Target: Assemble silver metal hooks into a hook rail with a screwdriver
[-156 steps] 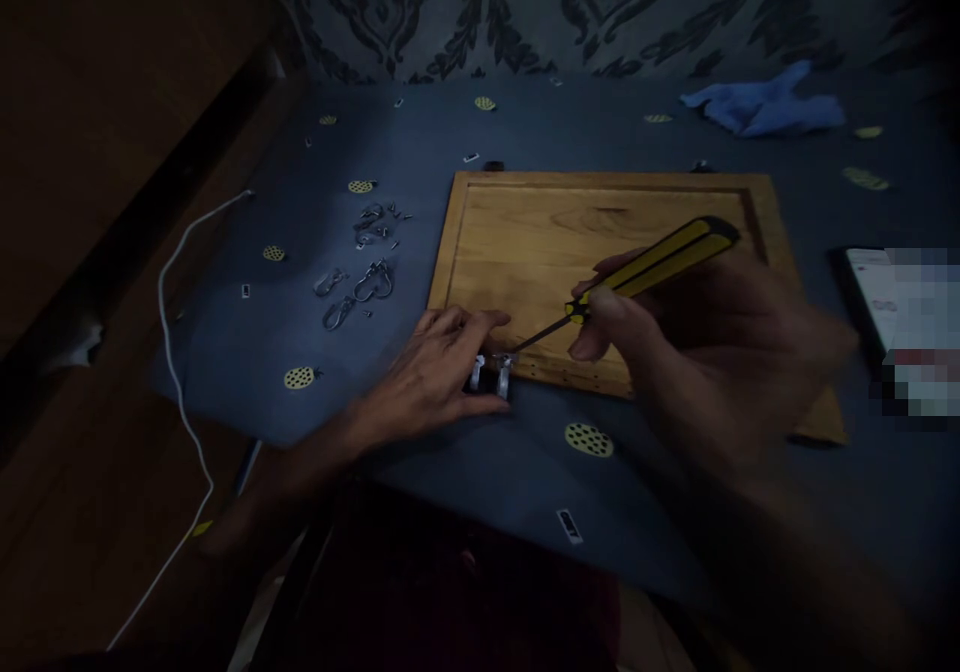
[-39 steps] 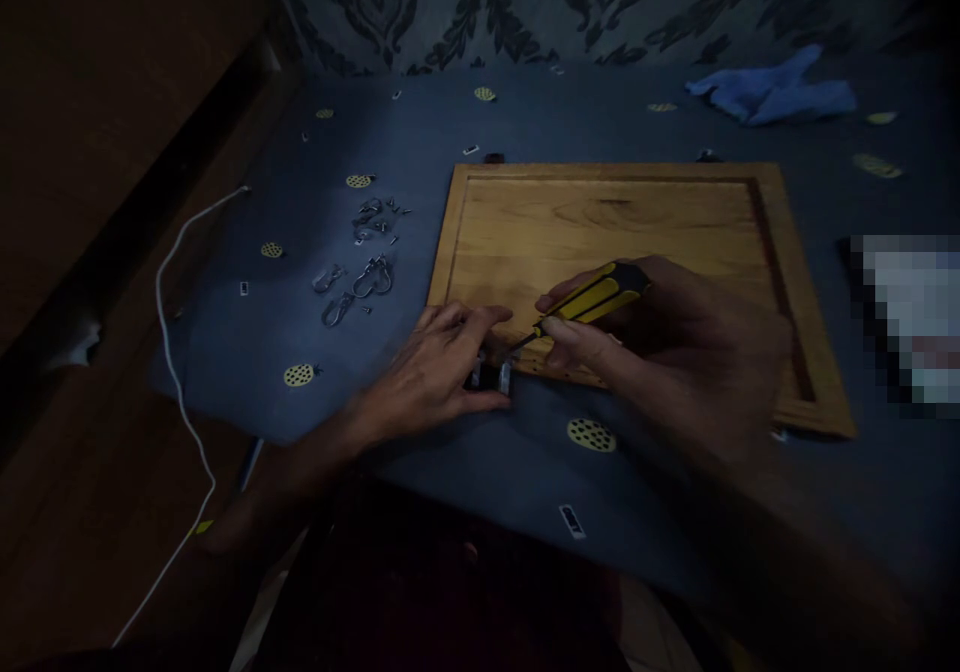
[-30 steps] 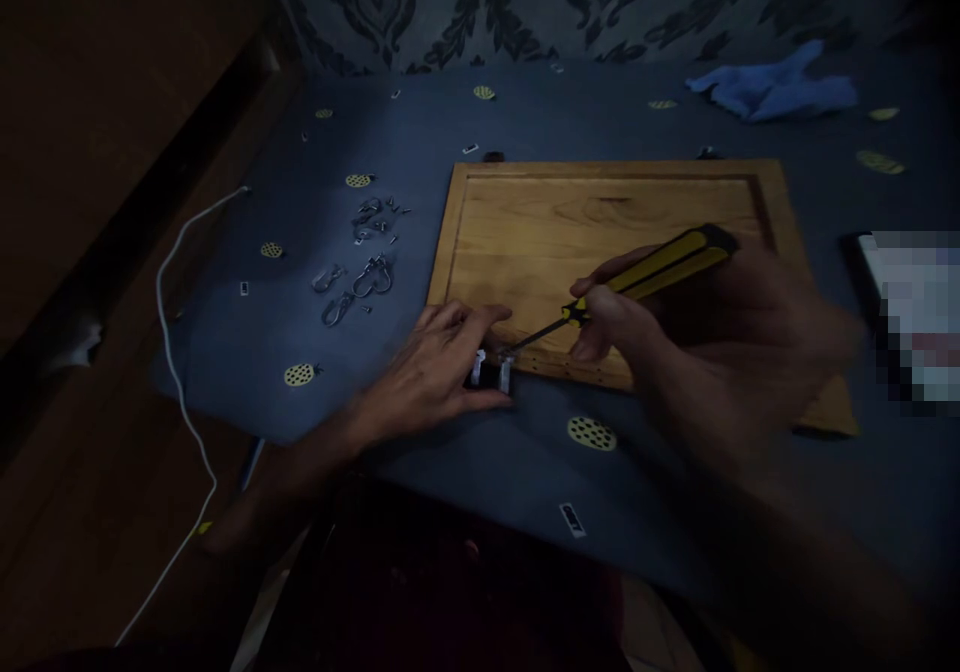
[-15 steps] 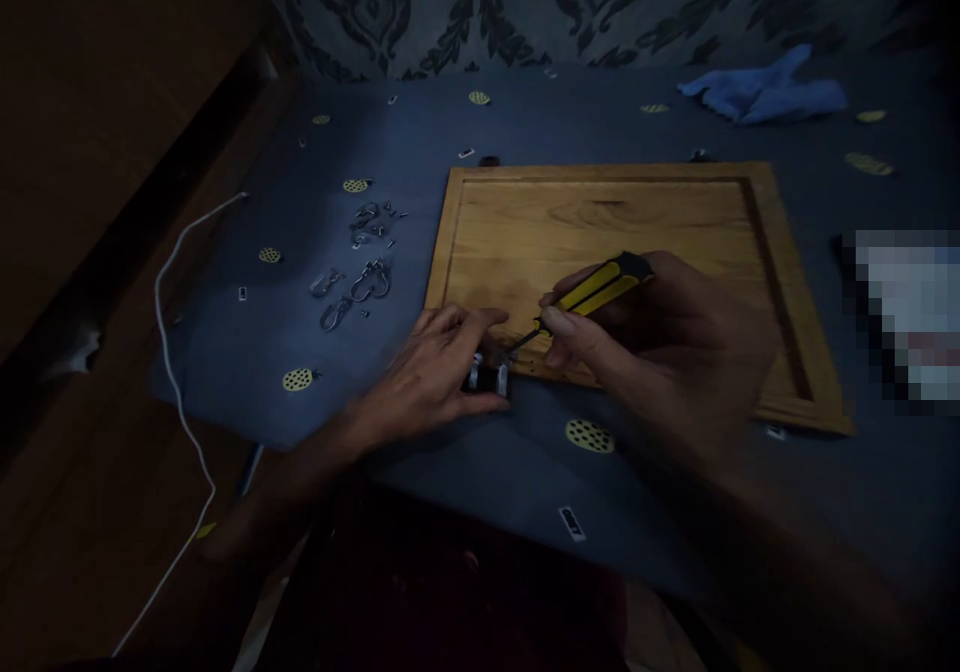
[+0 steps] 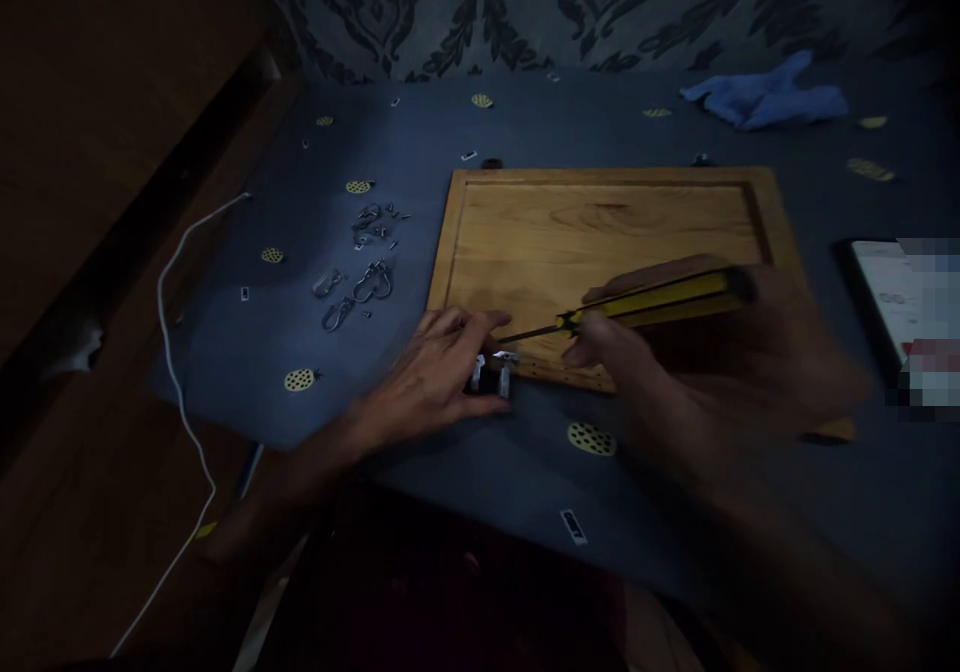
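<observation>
A framed wooden panel lies flat on the blue cloth. My left hand is at its near left corner, fingers on the wood and thumb below, closed around a small shiny metal fitting at the panel's edge. My right hand is closed around the yellow and black handle of a screwdriver. The screwdriver's shaft slants low to the left, its tip by my left fingertips just above the fitting. Whether the tip touches a screw I cannot tell.
Left of the panel lie several small screws and metal clips. A blue cloth or glove lies at the back right. A phone sits at the right. A white cable hangs at the left beside the table edge.
My right hand has moved right and tilted the screwdriver lower, its shaft now nearly level. My left hand stays in place on the fitting.
</observation>
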A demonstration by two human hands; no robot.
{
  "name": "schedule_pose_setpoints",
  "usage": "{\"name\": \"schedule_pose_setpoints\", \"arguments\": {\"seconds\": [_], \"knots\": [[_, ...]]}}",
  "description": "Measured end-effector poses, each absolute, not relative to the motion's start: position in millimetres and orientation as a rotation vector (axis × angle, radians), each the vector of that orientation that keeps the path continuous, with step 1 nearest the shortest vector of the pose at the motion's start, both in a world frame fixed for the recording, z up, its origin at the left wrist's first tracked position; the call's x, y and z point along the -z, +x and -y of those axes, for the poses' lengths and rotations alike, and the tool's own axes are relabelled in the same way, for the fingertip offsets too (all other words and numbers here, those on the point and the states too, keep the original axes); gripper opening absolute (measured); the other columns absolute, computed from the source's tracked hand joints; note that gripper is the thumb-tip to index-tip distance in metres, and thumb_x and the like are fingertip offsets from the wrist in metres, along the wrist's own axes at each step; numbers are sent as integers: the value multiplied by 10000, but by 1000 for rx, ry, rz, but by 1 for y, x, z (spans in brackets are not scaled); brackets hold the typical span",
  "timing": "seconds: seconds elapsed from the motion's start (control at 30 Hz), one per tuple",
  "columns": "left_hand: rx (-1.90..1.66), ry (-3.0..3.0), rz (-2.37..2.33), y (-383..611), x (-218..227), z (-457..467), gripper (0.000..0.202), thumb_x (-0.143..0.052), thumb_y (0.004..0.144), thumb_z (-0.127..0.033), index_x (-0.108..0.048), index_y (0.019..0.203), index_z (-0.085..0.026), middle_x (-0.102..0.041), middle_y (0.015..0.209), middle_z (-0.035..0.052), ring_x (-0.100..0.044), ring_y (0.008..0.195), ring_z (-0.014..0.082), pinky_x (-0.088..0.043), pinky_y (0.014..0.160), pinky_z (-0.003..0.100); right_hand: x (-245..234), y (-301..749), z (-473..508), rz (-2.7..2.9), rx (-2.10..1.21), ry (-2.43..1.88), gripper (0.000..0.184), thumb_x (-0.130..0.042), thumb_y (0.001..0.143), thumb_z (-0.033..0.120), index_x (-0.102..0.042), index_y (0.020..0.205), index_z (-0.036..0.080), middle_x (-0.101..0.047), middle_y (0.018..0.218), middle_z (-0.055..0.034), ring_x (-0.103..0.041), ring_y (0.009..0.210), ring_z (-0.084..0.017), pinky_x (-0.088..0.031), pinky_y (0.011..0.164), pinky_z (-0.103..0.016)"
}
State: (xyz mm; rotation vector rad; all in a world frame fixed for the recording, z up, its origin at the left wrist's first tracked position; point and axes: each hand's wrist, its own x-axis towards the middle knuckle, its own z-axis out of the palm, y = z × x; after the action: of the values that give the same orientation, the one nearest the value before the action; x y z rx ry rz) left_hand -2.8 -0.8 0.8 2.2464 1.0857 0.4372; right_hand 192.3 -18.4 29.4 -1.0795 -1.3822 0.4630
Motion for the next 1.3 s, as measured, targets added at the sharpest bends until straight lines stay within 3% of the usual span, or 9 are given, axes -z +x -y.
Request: {"name": "schedule_pose_setpoints", "arguments": {"seconds": [0.2,0.37,0.73,0.93,1.1,1.2,1.3], "knots": [[-441,2250,-1062,-3,0,0,761,-859,819,-425,-433,1413,-213,-695,1210,81,-590,1238,315,-438,1086,516,-31,197,15,1487,-407,-1178,173,-830,812,279,-658,800,266,-654,700,25,-627,585,-166,-506,536,-335],[-430,2251,-1066,-3,0,0,766,-858,817,-443,-429,1410,-215,-690,1227,88,-588,1249,320,-437,1083,520,-23,199,13,1540,-393,-1233,196,-804,843,355,-620,830,287,-629,706,28,-630,616,-186,-494,565,-362],[-428,2278,-1095,-3,2,1,766,-851,822,-435,-431,1421,-209,-639,1205,99,-587,1185,313,-472,1043,498,-15,202,12,1653,-324,-1148,196,-779,876,310,-587,850,279,-600,712,26,-597,648,-177,-477,588,-357],[-446,2264,-1115,-4,3,1,784,-865,804,-445,-451,1418,-187,-628,1206,105,-577,1186,317,-485,1032,493,-22,203,12,1610,-595,-1157,195,-790,868,364,-619,887,272,-671,794,4,-681,770,-204,-564,660,-363],[-436,2261,-1108,-3,3,1,761,-857,809,-459,-448,1399,-205,-621,1228,97,-578,1212,322,-478,1065,507,-35,210,9,1727,-799,-1035,188,-758,898,323,-701,1072,280,-749,958,7,-722,794,-175,-586,657,-315],[-416,2248,-1125,-3,2,1,738,-839,828,-467,-441,1402,-229,-622,1233,90,-583,1216,328,-484,1060,516,-32,210,9,1803,-613,-1004,55,-759,903,285,-706,897,268,-736,842,8,-697,730,-169,-528,602,-311],[-397,2249,-1140,-3,2,1,744,-828,839,-467,-433,1429,-246,-625,1228,91,-583,1220,332,-489,1059,522,-23,204,12,1657,-342,-1060,200,-837,832,288,-640,804,276,-646,684,30,-617,613,-158,-449,549,-331]]}}
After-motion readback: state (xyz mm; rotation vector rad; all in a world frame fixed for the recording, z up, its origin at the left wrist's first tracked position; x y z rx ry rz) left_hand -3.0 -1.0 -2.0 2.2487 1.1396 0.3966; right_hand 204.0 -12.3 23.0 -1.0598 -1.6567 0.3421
